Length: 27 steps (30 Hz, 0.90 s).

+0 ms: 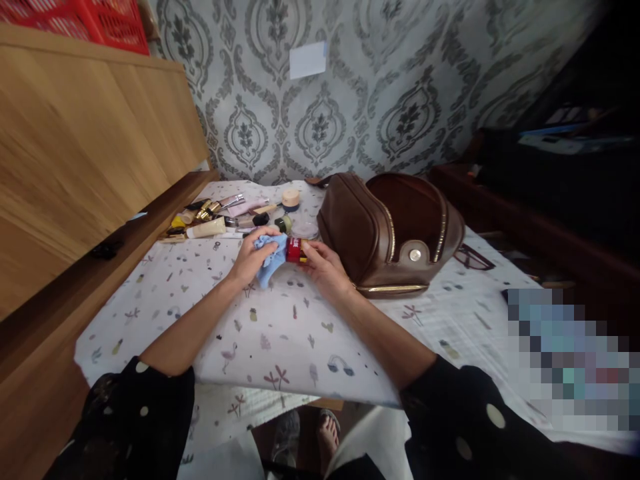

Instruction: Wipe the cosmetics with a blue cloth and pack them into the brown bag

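A crumpled light blue cloth (271, 261) is bunched in my left hand (255, 257), its fingers closed around it. My right hand (325, 265) grips a small red container (295, 250) with white lettering and a yellowish part near my fingers. The cloth touches the container's left end, and both are held above the front middle of the table. Just right of my right hand stands a brown leather bag (355, 233), its zipped top wide open. Behind my left hand lie a cream tube (207, 228) and a small green jar (283, 223).
Several makeup items, including a pink tube (249, 205) and a round beige-lidded jar (291, 199), lie at the back left. A patterned white cloth (260, 327) covers the table. Eyeglasses (475, 258) sit right of the bag. A wooden cabinet (100, 147) rises at left.
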Each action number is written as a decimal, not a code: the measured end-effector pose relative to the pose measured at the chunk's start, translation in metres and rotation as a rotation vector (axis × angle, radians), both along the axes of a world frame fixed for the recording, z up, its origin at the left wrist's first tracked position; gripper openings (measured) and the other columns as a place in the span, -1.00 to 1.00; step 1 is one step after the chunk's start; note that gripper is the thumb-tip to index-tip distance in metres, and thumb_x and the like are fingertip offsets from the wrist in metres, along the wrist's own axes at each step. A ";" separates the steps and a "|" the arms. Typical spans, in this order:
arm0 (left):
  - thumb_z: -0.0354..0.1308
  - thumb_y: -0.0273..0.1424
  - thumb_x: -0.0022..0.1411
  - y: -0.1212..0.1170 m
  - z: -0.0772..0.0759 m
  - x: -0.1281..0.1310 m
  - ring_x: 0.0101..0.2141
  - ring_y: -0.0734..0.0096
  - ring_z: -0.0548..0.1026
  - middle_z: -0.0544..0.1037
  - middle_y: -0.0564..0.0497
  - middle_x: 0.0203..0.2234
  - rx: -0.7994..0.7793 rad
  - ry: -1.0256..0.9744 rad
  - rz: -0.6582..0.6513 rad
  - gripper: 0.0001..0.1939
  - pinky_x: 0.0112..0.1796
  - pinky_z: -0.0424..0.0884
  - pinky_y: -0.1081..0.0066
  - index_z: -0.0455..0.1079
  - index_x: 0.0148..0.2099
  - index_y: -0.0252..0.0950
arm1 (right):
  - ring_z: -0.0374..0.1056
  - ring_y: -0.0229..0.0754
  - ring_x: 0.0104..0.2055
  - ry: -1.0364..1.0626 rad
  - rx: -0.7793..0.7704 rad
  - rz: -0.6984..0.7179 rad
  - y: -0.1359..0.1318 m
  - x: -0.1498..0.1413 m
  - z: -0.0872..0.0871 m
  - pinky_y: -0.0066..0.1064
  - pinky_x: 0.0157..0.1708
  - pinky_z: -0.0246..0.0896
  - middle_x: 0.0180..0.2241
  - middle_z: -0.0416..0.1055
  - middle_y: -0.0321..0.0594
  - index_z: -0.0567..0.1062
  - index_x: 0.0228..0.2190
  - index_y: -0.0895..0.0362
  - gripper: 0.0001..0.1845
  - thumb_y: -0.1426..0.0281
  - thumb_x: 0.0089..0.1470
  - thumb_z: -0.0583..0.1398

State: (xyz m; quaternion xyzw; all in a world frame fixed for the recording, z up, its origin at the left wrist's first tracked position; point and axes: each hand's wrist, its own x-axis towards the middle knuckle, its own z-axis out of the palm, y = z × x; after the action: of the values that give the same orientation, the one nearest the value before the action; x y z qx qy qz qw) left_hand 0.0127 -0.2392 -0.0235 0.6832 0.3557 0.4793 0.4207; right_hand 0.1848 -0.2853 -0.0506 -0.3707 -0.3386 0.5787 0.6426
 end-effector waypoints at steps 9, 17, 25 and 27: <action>0.16 -0.08 0.30 0.002 -0.007 0.001 -0.14 0.35 0.53 0.55 -0.03 -0.10 0.073 0.078 -0.061 -0.62 -0.14 0.45 0.42 0.46 0.01 -0.21 | 0.43 -0.27 -0.32 -0.033 0.080 -0.038 -0.004 -0.002 0.004 -0.46 -0.31 0.33 -0.34 0.51 -0.32 0.52 -0.26 0.10 -0.47 0.11 -0.25 0.46; 0.41 -0.05 0.02 -0.002 -0.010 0.007 -0.14 0.26 0.56 0.61 -0.12 -0.10 -0.232 -0.071 -0.114 -0.33 -0.12 0.46 0.40 0.44 0.09 -0.33 | 0.42 -0.20 -0.26 -0.349 0.205 -0.143 -0.008 -0.001 0.011 -0.35 -0.19 0.37 -0.23 0.51 -0.24 0.54 -0.18 0.10 -0.52 0.18 -0.18 0.41; 0.45 0.03 -0.10 -0.011 -0.003 0.012 -0.53 0.47 0.46 0.53 0.08 -0.56 -0.326 -0.089 -0.110 -0.45 -0.46 0.40 0.53 0.46 -0.29 -0.34 | 0.39 -0.09 -0.08 -0.643 0.458 -0.260 -0.010 0.004 0.008 -0.24 -0.05 0.36 -0.05 0.43 -0.09 0.47 0.02 0.11 -0.47 0.16 0.03 0.31; 0.44 0.06 -0.11 -0.012 -0.003 0.012 -0.58 0.48 0.45 0.50 0.09 -0.61 -0.371 -0.075 -0.121 -0.44 -0.51 0.40 0.52 0.43 -0.34 -0.33 | 0.38 -0.07 -0.04 -0.709 0.500 -0.290 -0.010 0.006 0.008 -0.23 -0.03 0.36 -0.05 0.42 -0.08 0.46 0.05 0.08 -0.48 0.18 0.07 0.30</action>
State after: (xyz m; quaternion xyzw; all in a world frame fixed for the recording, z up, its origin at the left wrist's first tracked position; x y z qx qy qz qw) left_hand 0.0248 -0.2513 -0.0263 0.5959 0.3800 0.4045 0.5804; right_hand 0.1910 -0.2958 -0.0429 -0.4231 -0.6116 0.2207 0.6310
